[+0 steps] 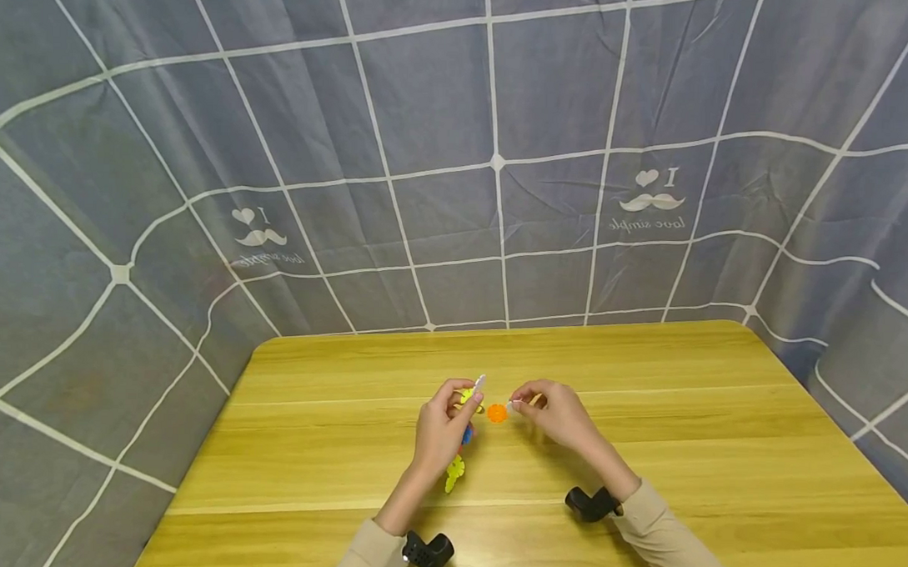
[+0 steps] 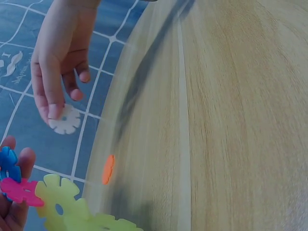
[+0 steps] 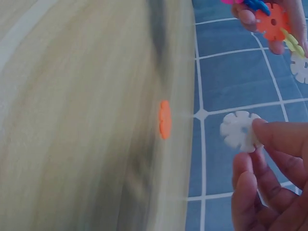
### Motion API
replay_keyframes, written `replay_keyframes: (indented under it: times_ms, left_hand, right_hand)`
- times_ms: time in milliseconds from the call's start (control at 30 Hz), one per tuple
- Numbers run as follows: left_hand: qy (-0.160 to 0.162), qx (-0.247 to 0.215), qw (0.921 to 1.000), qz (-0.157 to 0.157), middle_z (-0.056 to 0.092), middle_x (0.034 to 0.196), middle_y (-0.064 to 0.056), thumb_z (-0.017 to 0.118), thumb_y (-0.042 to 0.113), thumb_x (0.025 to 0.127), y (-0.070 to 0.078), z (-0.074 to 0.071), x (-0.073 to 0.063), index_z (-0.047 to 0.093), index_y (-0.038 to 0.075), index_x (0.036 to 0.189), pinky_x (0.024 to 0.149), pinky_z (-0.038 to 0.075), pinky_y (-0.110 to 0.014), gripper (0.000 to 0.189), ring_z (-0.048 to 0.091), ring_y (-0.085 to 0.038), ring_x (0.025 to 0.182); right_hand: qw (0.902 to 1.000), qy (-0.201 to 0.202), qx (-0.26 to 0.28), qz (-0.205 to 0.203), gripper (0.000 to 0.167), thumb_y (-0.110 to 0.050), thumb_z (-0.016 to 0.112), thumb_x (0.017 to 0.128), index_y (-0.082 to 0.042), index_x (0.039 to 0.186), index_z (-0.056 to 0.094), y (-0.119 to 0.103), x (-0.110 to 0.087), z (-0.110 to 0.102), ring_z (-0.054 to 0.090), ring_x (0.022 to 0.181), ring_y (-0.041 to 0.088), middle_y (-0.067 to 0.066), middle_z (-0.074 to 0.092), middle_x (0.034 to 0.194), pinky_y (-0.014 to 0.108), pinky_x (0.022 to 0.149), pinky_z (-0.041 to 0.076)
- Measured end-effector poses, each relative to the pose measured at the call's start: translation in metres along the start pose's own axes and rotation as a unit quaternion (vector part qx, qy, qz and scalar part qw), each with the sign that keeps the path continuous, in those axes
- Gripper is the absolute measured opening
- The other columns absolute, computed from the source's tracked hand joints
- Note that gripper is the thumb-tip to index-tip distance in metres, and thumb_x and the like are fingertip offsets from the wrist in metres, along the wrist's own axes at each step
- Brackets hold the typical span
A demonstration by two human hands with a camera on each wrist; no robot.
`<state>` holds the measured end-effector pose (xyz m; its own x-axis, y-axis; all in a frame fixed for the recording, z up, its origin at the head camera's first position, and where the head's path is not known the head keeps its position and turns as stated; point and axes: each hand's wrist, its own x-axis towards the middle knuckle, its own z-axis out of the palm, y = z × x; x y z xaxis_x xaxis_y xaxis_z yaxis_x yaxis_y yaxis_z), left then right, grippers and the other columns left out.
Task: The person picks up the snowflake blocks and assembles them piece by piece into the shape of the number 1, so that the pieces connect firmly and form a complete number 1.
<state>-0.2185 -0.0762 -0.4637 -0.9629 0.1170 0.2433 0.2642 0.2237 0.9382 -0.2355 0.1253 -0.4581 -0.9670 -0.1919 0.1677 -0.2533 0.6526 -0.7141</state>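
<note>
My left hand [image 1: 439, 433] grips a chain of notched plastic snowflake discs joined together. In the left wrist view the chain shows yellow discs [image 2: 72, 209], a pink disc [image 2: 21, 191] and a blue disc [image 2: 9, 166]. The right wrist view adds its orange disc [image 3: 270, 24], a small yellow disc [image 3: 291, 42] and a white disc [image 3: 299, 70] at the end. Between thumb and fingers, my right hand [image 1: 562, 414] pinches a single white disc [image 3: 237, 130], apart from the chain. A loose orange disc [image 1: 497, 413] lies on the table between the hands.
The wood-grain table [image 1: 329, 413] extends around both hands. A grey curtain [image 1: 434, 208] with white grid lines hangs beyond its far edge and along the sides. Black cameras are strapped to the left wrist [image 1: 428, 553] and right wrist [image 1: 592, 505].
</note>
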Motion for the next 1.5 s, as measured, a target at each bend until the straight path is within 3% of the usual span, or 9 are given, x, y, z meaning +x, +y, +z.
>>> replay_keyframes:
  times_ms: [267, 433, 567, 767, 1133, 1500]
  left_hand:
    - [-0.003, 0.005, 1.0, 0.005, 0.064, 0.076, -0.025, 0.059, 0.034, 0.095, 0.0, 0.0, -0.002, 0.062, 0.014, 0.113, 0.037, 0.034, -0.016, 0.027, 0.061, -0.037, 0.051]
    - [0.002, 0.009, 0.9999, 0.007, 0.064, 0.076, -0.024, 0.059, 0.035, 0.095, 0.0, 0.0, -0.003, 0.063, 0.016, 0.112, 0.037, 0.034, -0.015, 0.026, 0.061, -0.035, 0.05]
    - [0.012, 0.018, 0.9997, 0.011, 0.065, 0.081, -0.023, 0.06, 0.037, 0.094, 0.001, 0.001, -0.003, 0.065, 0.018, 0.11, 0.037, 0.035, -0.016, 0.026, 0.063, -0.034, 0.052]
    - [0.011, 0.023, 0.9996, 0.011, 0.066, 0.087, -0.019, 0.061, 0.036, 0.094, 0.002, 0.001, -0.005, 0.066, 0.017, 0.11, 0.04, 0.039, -0.018, 0.026, 0.064, -0.038, 0.057]
    - [-0.014, 0.031, 0.9989, 0.032, 0.068, 0.088, -0.022, 0.061, 0.034, 0.094, 0.003, 0.001, -0.007, 0.067, 0.013, 0.111, 0.039, 0.036, -0.014, 0.028, 0.063, -0.041, 0.057]
    - [-0.021, 0.052, 0.9977, 0.036, 0.066, 0.087, -0.009, 0.061, 0.036, 0.094, 0.003, 0.003, -0.009, 0.068, 0.015, 0.109, 0.038, 0.033, -0.014, 0.027, 0.063, -0.038, 0.056]
  right_hand:
    - [0.9991, 0.035, 0.025, 0.002, 0.011, -0.017, 0.073, 0.085, -0.008, 0.093, 0.074, -0.005, -0.001, -0.006, 0.057, 0.068, 0.01, 0.001, 0.07, 0.079, 0.02, 0.06, 0.046]
    - [0.9979, 0.051, 0.041, -0.006, 0.015, -0.017, 0.073, 0.085, -0.006, 0.095, 0.074, -0.008, -0.001, -0.009, 0.059, 0.069, 0.009, 0.005, 0.073, 0.083, 0.02, 0.058, 0.047]
    - [0.9962, 0.066, 0.054, -0.016, 0.013, -0.016, 0.071, 0.086, -0.006, 0.096, 0.073, -0.011, -0.001, -0.012, 0.062, 0.068, 0.014, 0.006, 0.072, 0.081, 0.02, 0.057, 0.048]
    - [0.9937, 0.064, 0.091, -0.013, 0.016, -0.016, 0.071, 0.087, -0.004, 0.097, 0.071, -0.016, -0.002, -0.016, 0.064, 0.065, 0.028, 0.008, 0.07, 0.075, 0.022, 0.052, 0.047]
    - [0.9868, 0.073, 0.144, 0.016, 0.023, -0.021, 0.071, 0.087, -0.004, 0.102, 0.071, -0.028, -0.002, -0.022, 0.059, 0.061, 0.012, 0.015, 0.07, 0.079, 0.022, 0.05, 0.044]
    - [0.9818, 0.067, 0.177, 0.015, 0.023, -0.019, 0.071, 0.087, -0.002, 0.103, 0.071, -0.033, -0.005, -0.023, 0.063, 0.066, 0.025, 0.014, 0.071, 0.081, 0.026, 0.056, 0.051]
